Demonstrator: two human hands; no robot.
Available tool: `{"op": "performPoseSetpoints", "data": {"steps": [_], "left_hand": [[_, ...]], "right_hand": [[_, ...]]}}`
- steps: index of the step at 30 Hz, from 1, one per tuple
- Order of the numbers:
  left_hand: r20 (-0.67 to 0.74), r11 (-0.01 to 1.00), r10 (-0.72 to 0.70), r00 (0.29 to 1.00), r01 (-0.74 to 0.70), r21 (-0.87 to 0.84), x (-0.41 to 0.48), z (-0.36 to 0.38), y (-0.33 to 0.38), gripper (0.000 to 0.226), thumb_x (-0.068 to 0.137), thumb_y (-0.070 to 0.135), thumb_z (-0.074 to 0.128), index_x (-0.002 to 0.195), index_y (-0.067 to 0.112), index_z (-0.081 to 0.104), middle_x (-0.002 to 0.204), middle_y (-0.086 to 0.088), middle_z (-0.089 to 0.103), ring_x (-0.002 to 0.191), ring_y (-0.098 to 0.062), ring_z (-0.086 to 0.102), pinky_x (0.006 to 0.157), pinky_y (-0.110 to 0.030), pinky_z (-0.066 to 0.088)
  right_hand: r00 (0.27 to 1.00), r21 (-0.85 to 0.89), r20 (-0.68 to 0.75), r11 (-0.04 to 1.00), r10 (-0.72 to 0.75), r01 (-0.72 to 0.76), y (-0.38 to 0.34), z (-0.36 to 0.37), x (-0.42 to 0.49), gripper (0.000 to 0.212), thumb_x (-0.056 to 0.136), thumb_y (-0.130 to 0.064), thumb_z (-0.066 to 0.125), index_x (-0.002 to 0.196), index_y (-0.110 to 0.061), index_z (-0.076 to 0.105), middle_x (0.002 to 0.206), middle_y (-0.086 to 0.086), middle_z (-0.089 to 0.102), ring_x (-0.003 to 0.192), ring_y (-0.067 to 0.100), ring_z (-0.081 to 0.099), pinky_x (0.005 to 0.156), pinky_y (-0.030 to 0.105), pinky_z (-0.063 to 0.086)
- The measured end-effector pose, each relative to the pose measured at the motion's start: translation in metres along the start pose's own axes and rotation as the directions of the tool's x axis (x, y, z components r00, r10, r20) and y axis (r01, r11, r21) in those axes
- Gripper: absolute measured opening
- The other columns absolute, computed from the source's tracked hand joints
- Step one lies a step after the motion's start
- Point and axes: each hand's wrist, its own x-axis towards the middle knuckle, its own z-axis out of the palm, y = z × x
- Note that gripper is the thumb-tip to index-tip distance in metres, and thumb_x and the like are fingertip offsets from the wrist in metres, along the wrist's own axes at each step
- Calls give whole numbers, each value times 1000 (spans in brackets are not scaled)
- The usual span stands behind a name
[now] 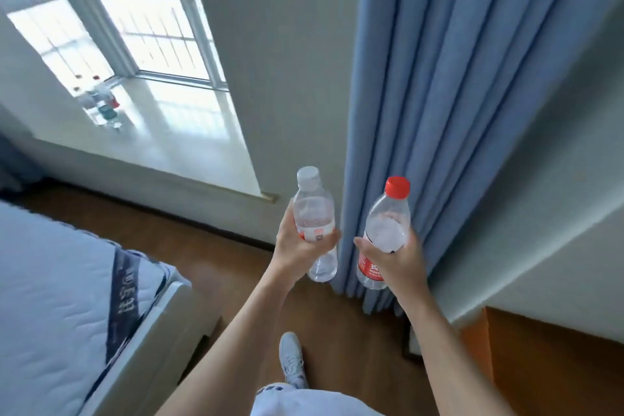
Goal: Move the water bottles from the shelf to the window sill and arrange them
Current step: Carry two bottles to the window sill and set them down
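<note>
White shorts [304,404] are filling the bottom edge closest to the lens, and one white shoe [293,360] is planting itself on the brown wood floor [216,257] just ahead of them. From there the room is spreading out: a grey wall [287,61] is running up the middle, a blue curtain [456,94] is hanging in long folds down its right side to the floor, and a bright window [135,20] is glowing at the upper left above a wide white sill [175,132]. A bed [60,297] with a quilted white mattress and a dark blue band is sitting at the lower left, and a strip of orange-brown furniture [553,358] is showing at the lower right. Both bare forearms are reaching forward over the floor. The left hand [297,246] is wrapping its fingers tight around the middle of a clear bottle with a white cap [314,213], holding it upright. The right hand [395,257] is clamping the same way around a clear bottle with a red cap [385,233] and a red label, tilted slightly to the right, in front of the curtain. The two are being held near each other, not touching. Far off on the sill's left end, a small cluster of bottles [101,105] is standing close together, washed out by the light.
</note>
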Motion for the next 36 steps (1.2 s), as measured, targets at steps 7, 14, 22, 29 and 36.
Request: {"op": "performPoseSetpoints", "data": {"steps": [7,14,22,29,36], "left_hand": [[-370,997,-39,928,61,47,-4,-135,-19,64,68,21,89,122,20,54,104,-2,69,95,-14,69,78,-25,56],[-581,990,-25,814,102,101,21,-256,-47,78,59,47,83,124,19,52,103,0,68,96,-13,68,82,-33,59],[-643,985,-38,765,136,104,92,-379,-70,71,72,25,87,130,25,45,110,9,61,100,3,61,73,-9,50],[-684,983,-19,729,139,120,136,-458,-78,77,67,30,86,131,20,44,109,7,59,102,0,60,78,-13,53],[-725,974,6,688,162,162,171,-510,-93,79,67,40,80,133,17,43,116,-3,58,108,-16,61,82,-10,53]], "right_hand": [[947,-19,306,994,-100,111,-23,143,28,59,58,-51,83,109,-33,60,104,-9,69,101,14,66,91,42,56],[858,0,494,987,-139,160,-41,284,64,64,56,-60,86,110,-41,58,110,-1,69,105,21,67,91,46,58],[781,40,603,984,-160,171,-71,437,114,55,68,-31,93,111,-31,58,109,-5,66,100,6,64,74,11,52],[732,31,668,988,-134,152,-87,528,143,65,58,-58,85,113,-37,58,107,-11,68,102,9,67,90,42,58],[666,11,732,979,-147,204,-95,609,170,66,60,-61,82,115,-35,57,106,-9,67,101,10,66,91,45,58]]}}
